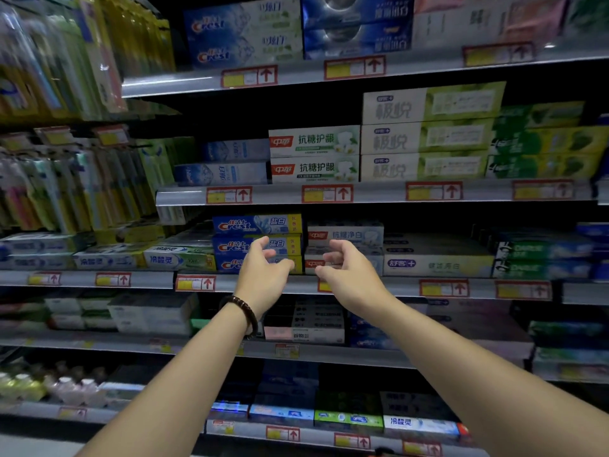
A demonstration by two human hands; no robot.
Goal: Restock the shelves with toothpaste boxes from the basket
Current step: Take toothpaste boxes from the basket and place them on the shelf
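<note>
Both my hands reach toward the third shelf (402, 286) from the top. My left hand (263, 268), with a dark bead bracelet on the wrist, is in front of a stack of three blue Crest toothpaste boxes (257, 224), fingers loosely curled and holding nothing. My right hand (342, 267) hovers in front of a stack of pale boxes with a red logo (349, 234), fingers relaxed and empty. The basket is not in view.
Shelves above carry more toothpaste boxes: green-white ones (313, 155) and pale green ones (425, 136). Toothbrush packs (66, 179) hang at the left. Lower shelves hold further boxes (318, 319) and small bottles (66, 387). Red price tags (195, 283) line the shelf edges.
</note>
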